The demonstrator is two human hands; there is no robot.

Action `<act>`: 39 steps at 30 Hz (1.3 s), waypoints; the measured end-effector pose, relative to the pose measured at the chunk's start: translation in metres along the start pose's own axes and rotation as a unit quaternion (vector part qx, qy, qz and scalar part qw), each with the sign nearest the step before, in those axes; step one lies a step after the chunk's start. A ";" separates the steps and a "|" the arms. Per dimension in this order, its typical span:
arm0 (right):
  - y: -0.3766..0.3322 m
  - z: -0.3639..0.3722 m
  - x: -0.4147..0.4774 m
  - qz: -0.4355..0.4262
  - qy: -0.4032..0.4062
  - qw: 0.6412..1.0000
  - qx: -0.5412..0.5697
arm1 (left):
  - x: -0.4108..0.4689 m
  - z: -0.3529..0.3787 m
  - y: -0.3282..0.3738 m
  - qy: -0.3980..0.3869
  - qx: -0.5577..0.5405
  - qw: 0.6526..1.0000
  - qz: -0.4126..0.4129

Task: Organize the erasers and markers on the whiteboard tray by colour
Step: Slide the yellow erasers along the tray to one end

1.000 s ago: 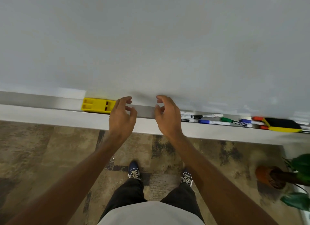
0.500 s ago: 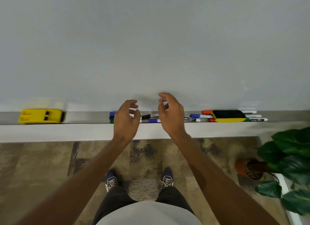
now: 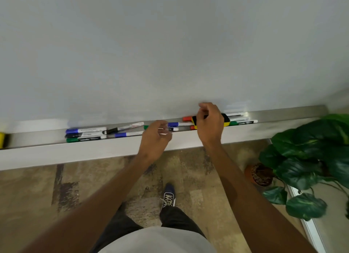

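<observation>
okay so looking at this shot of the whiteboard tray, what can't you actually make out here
Head view, the only one:
- Yellow-and-black eraser: mostly covered by the right hand; whether the fingers grip it is unclear.
- Yellow eraser: cut off by the left edge.
- Left hand: hides the markers beneath it; holding one or not, I cannot tell.
- Marker labels: too small to read.
- Markers right of the eraser: blurred, colours partly uncertain.

Whiteboard (image 3: 170, 45): plain pale grey-white. Tray (image 3: 283, 113): brushed silver metal. Markers have white barrels with coloured caps: blue (image 3: 86, 130), green (image 3: 84, 139), black (image 3: 124, 128), red cap (image 3: 187, 118). Eraser (image 3: 225, 120): yellow body, black top. Second eraser (image 3: 2, 139) at far left: yellow. Floor (image 3: 37, 192): mottled tan and brown patches. Potted plant (image 3: 309, 167): dark green leaves, terracotta pot. Shoe (image 3: 168, 195): navy, white laces.
</observation>
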State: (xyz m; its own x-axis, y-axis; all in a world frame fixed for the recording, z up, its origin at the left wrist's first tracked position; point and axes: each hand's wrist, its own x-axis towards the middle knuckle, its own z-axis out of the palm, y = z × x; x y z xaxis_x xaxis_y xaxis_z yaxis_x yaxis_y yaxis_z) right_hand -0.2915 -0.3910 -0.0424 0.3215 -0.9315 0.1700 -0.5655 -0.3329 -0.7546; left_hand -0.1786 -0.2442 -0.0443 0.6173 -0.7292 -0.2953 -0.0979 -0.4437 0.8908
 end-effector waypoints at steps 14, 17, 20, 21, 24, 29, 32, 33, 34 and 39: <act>0.094 -0.058 0.036 0.186 -0.129 0.965 -0.131 | 0.021 0.106 0.031 -0.130 -0.051 0.982 -0.127; 0.097 -0.058 0.038 0.203 -0.140 0.964 -0.099 | 0.027 0.113 0.035 -0.118 -0.055 0.982 -0.134; 0.093 -0.058 0.037 0.210 -0.128 0.967 -0.068 | 0.028 0.116 0.038 -0.100 -0.060 0.985 -0.130; 0.091 -0.059 0.036 0.206 -0.119 0.969 -0.067 | 0.027 0.116 0.039 -0.094 -0.062 0.986 -0.125; 0.081 -0.061 0.033 0.190 -0.092 0.976 -0.047 | 0.024 0.111 0.040 -0.069 -0.085 0.990 -0.088; 0.059 -0.056 0.023 0.158 -0.094 0.983 0.011 | 0.017 0.086 0.038 -0.015 -0.130 0.989 -0.063; 0.039 -0.044 0.016 0.129 -0.095 0.987 0.032 | 0.013 0.066 0.031 0.040 -0.150 0.986 -0.058; 0.031 -0.039 0.013 0.123 -0.094 0.987 0.042 | 0.011 0.057 0.028 0.062 -0.157 0.984 -0.056; 0.023 -0.033 0.009 0.114 -0.096 0.988 0.050 | 0.009 0.048 0.025 0.083 -0.165 0.981 -0.056; -0.017 -0.002 -0.012 0.058 -0.127 0.984 0.111 | 0.001 -0.003 0.011 0.175 -0.176 0.968 -0.044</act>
State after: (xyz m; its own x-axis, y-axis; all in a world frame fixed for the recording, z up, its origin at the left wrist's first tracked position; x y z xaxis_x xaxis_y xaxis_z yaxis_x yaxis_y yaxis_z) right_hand -0.2873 -0.3749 -0.0304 0.4597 -0.8855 -0.0671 -0.4384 -0.1606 -0.8843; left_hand -0.1761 -0.2482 -0.0340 0.8434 -0.4485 -0.2957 0.2010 -0.2470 0.9479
